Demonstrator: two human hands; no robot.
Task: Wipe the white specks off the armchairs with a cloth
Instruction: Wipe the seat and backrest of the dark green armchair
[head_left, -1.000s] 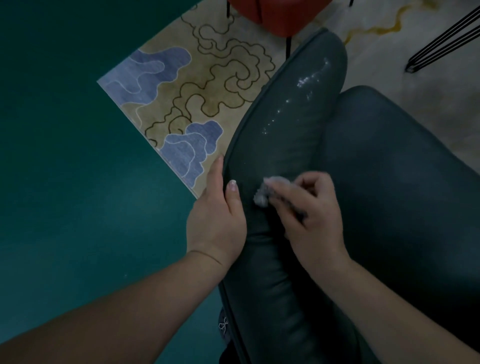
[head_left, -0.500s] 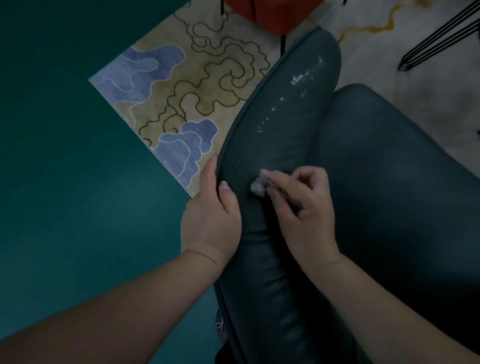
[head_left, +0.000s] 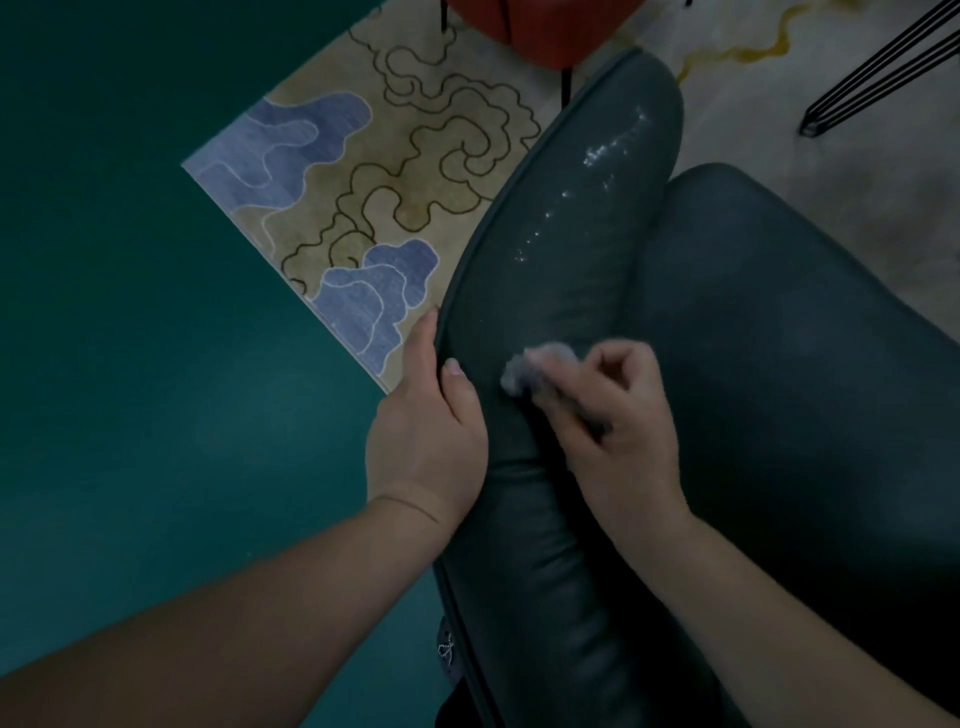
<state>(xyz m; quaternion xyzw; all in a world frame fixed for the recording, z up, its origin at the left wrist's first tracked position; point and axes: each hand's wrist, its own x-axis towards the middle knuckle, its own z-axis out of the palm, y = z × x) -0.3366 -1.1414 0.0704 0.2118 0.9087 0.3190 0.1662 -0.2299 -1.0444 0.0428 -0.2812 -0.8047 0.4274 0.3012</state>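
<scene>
Seen from above, far left: dark green floor (head_left: 130, 364), meeting the angled edge of a patterned rug (head_left: 363, 197) with blue cloud shapes and brown looping lines on tan. Just beyond the fingertips of the left hand (head_left: 426, 431), the rug's lower blue patch. Left hand laid along the outer edge of the dark armchair's padded arm (head_left: 545, 519), fingers straight down the outer side, thumb (head_left: 457, 384) lying on top of the cushion, nothing pinched or carried. Beside that thumb, close but apart, a small pale cloth (head_left: 540, 366) (blurred, bunched into a wad) pressed against the arm's top surface. Cloth pinched between the thumb and curled fingers of the right hand (head_left: 618, 415), only its pale end poking out past the fingertips; remaining fingers folded toward the palm. Farther up the arm, well beyond both sets of fingertips, a trail of white specks (head_left: 597, 166) running toward the rounded far end, thickest near the tip, thinning toward the hands. To the right of the right hand's knuckles, the dark seat cushion (head_left: 779, 338) of the armchair. At the top, past the specks, the underside of a red-orange seat (head_left: 540, 26) on thin dark legs. Far right, thin black metal legs (head_left: 872, 67) standing on the pale part of the rug with a yellow wavy line.
</scene>
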